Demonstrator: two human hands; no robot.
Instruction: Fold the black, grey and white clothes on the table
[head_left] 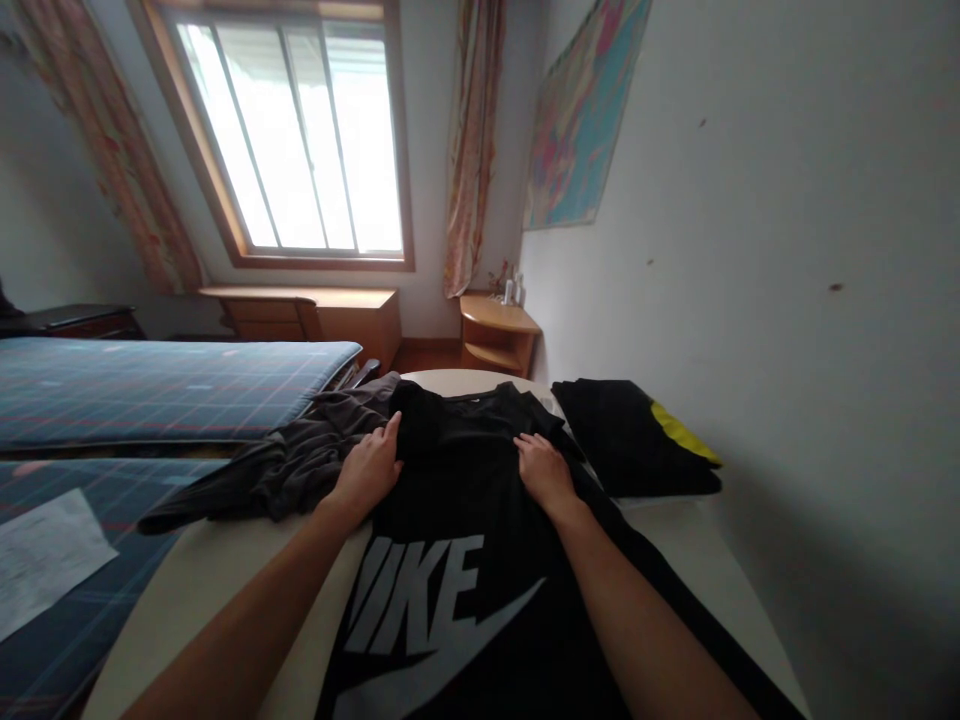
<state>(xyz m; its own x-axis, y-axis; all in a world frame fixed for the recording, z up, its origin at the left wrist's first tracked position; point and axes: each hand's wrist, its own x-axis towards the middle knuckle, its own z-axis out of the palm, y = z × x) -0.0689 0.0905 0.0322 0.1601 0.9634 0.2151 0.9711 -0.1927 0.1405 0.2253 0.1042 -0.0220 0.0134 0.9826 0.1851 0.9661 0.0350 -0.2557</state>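
Pale table bears a black printed shirt, laid out lengthwise, with a crumpled dark grey garment beside it at left and a folded black-and-yellow garment at right. Left hand, forefinger extended, at shirt's left edge; right hand, fingers slightly bent, on its upper right. Cannot tell whether either pinches cloth.

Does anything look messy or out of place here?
Yes: the grey garment lies crumpled left of the black shirt, its end reaching past the edge of the table, while the folded clothing on the right looks neat. The wall also has small dark marks, maybe holes or stains.
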